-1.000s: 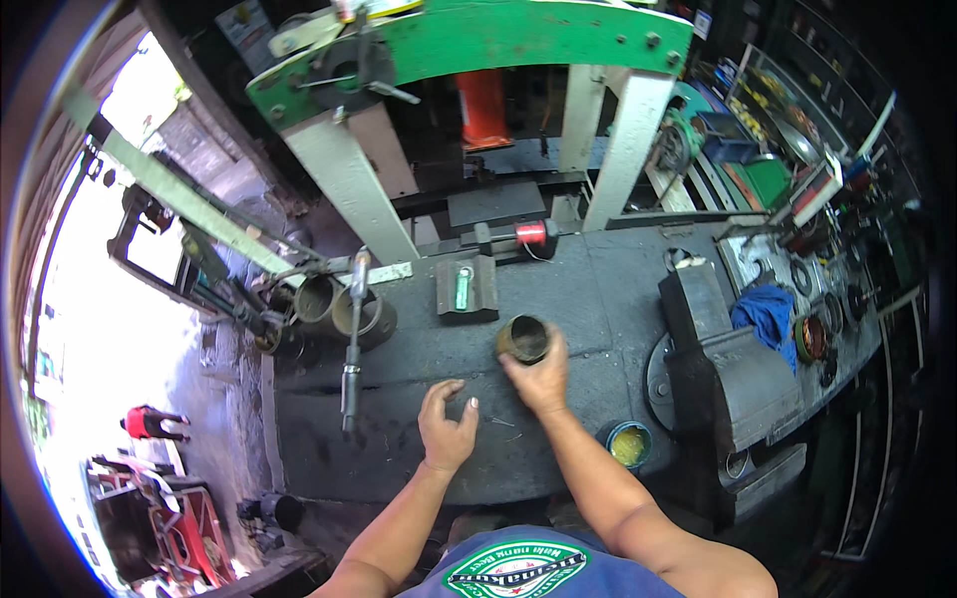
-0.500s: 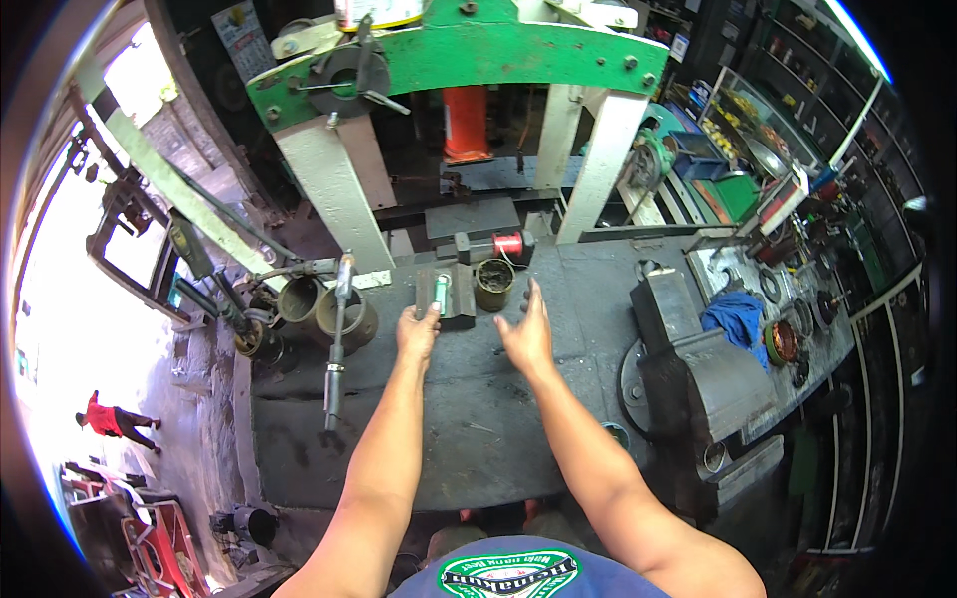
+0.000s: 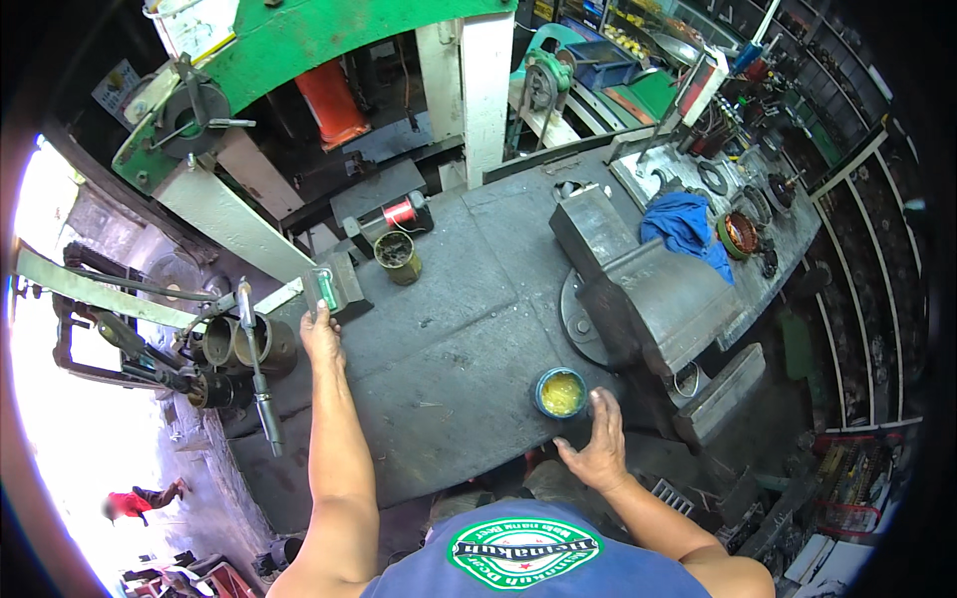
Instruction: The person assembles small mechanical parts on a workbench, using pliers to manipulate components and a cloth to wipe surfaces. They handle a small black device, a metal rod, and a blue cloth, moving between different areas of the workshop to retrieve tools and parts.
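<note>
My left hand is closed on the near end of a dark metal block on the bench. A small green-and-white item lies on top of the block, by my thumb; its kind is unclear. My right hand is open, fingers apart, close beside a round blue tin of yellow grease at the bench's front edge. Behind the block stands a brown tin with dark contents. Next to it lies a spool of red wire.
A large vise is mounted on the bench at the right. A blue rag and loose parts lie beyond it. A green press frame rises at the far left. An upright metal rod tool stands near my left forearm.
The view has swung to the right. My right hand has come back from beside the brown tin to the grease tin near my body. My left hand stays at the block.
</note>
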The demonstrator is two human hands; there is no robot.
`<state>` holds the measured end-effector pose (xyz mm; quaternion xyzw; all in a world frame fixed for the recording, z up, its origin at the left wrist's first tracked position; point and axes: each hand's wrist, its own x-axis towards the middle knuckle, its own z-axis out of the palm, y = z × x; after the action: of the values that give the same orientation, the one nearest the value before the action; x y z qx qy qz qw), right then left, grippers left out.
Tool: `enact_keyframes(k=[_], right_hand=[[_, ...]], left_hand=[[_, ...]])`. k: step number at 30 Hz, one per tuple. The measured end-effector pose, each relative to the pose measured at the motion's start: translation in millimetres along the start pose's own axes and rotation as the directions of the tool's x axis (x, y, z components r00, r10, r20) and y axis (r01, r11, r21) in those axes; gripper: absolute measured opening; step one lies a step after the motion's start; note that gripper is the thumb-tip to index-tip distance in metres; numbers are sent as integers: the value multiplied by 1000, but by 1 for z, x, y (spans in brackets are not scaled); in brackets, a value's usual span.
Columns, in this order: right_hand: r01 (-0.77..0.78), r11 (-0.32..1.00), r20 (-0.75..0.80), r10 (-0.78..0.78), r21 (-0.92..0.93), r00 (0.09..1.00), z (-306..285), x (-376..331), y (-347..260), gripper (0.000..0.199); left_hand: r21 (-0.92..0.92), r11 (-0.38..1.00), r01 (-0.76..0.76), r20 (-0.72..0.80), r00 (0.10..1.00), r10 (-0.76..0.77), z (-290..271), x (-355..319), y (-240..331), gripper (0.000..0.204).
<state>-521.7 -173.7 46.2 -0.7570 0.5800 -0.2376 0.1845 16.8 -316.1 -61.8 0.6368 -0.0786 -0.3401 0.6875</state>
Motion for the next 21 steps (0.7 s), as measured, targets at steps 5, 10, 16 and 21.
enact_keyframes(k=[5, 10, 16, 21], right_hand=[[-157, 982, 175, 137, 102, 975, 34, 30, 15, 130], [-216, 948, 92, 200, 232, 976, 53, 81, 1, 131], [-66, 913, -87, 110, 402, 990, 108, 239, -48, 136], [-41, 928, -19, 52, 371, 998, 175, 323, -82, 136]], left_hand=[[106, 991, -84, 69, 995, 77, 25, 14, 3, 31], [205, 977, -60, 34, 998, 55, 29, 11, -2, 71], [505, 726, -467, 93, 866, 491, 2, -114, -8, 69], [565, 693, -449, 459, 868, 188, -90, -298, -34, 70]])
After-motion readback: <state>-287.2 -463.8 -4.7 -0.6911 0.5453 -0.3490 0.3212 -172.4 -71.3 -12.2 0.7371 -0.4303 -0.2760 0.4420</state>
